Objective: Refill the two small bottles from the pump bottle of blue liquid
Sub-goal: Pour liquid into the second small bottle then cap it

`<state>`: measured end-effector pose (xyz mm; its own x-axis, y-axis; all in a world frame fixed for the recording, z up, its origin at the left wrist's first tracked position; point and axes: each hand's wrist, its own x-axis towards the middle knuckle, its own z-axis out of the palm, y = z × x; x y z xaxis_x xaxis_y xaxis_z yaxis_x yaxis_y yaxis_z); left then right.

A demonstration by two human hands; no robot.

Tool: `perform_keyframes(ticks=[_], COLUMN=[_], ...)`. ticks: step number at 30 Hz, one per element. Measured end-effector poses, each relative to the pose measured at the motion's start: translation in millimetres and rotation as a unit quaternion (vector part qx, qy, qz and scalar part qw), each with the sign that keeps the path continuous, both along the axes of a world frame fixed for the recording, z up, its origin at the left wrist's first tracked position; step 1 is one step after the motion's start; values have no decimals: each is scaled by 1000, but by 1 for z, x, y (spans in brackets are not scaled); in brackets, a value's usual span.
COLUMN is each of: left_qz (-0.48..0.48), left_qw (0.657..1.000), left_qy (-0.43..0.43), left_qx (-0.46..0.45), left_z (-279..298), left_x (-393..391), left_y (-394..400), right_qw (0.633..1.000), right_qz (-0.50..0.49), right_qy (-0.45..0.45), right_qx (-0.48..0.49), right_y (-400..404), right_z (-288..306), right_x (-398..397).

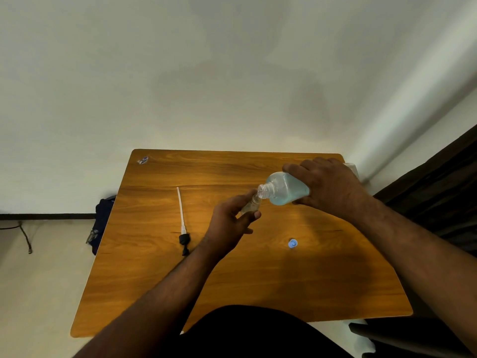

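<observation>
Looking down from the head view: a wooden surface (154, 280) with rounded corners stands against a pale wall. Both bare forearms reach in over it from the near edge.

The right hand (327, 187) grips the large bottle of blue liquid (286, 189) round its body, fingers (291, 168) curled over the top side and the thumb under it. The bottle is tipped close to horizontal, its open threaded neck pointing left — the pump is off. Blue liquid lies pooled along the lower side of the body.

The left hand (229, 220) holds a small clear bottle (251, 204) between thumb and curled fingers, tilted, its mouth up against the underside of the large bottle's neck. The two mouths touch or nearly so; whether liquid is passing cannot be told. The small bottle's contents look pale, level unclear.

Both bottles are held above the surface, in its far right half.

The pump head (184, 240) — black, with a long white dip tube (180, 208) running away from the person — lies flat on the surface to the left of the left hand, well apart from it. A small blue cap (292, 243) rests on the surface nearer the person, between the two forearms. A small scrap or sticker (143, 160) sits at the far left corner.

Only one small bottle is visible. A dark bag (102, 218) lies on the floor beside the left edge of the surface.
</observation>
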<state>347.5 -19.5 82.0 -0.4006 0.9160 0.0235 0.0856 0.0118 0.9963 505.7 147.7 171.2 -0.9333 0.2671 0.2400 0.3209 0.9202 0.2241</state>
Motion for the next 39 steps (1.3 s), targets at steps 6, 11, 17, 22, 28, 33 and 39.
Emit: perform_keyframes(ticks=[6, 11, 17, 22, 28, 33, 39], left_qz=[2, 0, -1, -2, -3, -3, 5], left_qw=[1000, 1000, 1000, 1000, 1000, 1000, 999], left_qy=[8, 10, 4, -10, -12, -12, -31], left_qx=[7, 11, 17, 13, 15, 16, 12], left_z=[2, 5, 5, 8, 7, 8, 9], left_x=[1, 0, 0, 1, 1, 1, 2], left_y=[1, 1, 1, 3, 3, 2, 3], right_qw=[1000, 1000, 1000, 1000, 1000, 1000, 1000], right_qz=[7, 12, 16, 13, 15, 17, 18], right_qy=[12, 22, 17, 19, 16, 21, 23], right_qx=[4, 0, 2, 4, 4, 6, 5], right_y=[0, 0, 1, 1, 1, 1, 1], right_z=[1, 1, 2, 3, 5, 5, 4], right_x=[0, 1, 2, 2, 2, 2, 0])
